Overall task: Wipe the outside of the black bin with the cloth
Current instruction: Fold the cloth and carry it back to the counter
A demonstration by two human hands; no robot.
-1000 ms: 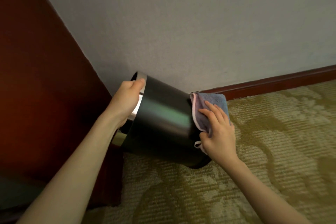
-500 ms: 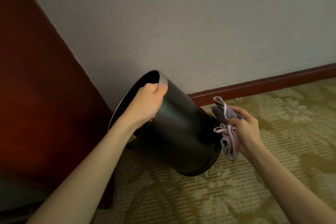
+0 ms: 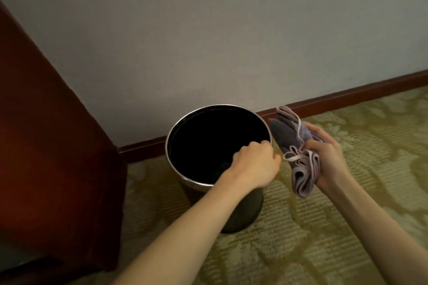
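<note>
The black bin (image 3: 240,213) stands upright on the carpet near the wall, its silver rim and dark inside facing me. My left hand (image 3: 256,164) grips the rim on its right side. Just right of the bin, my right hand (image 3: 328,159) holds the bunched grey-purple cloth (image 3: 298,152) with pale edging. The cloth is off the bin, a small gap from the rim.
A dark red wooden cabinet (image 3: 53,146) stands close on the bin's left. The grey wall (image 3: 208,30) and its red-brown skirting board (image 3: 335,102) run behind. Patterned olive carpet (image 3: 324,238) covers the floor to the right and front.
The bin was tilted on its side with the cloth pressed to its base; now it stands upright. My right hand has drawn the cloth off and bunched it up.
</note>
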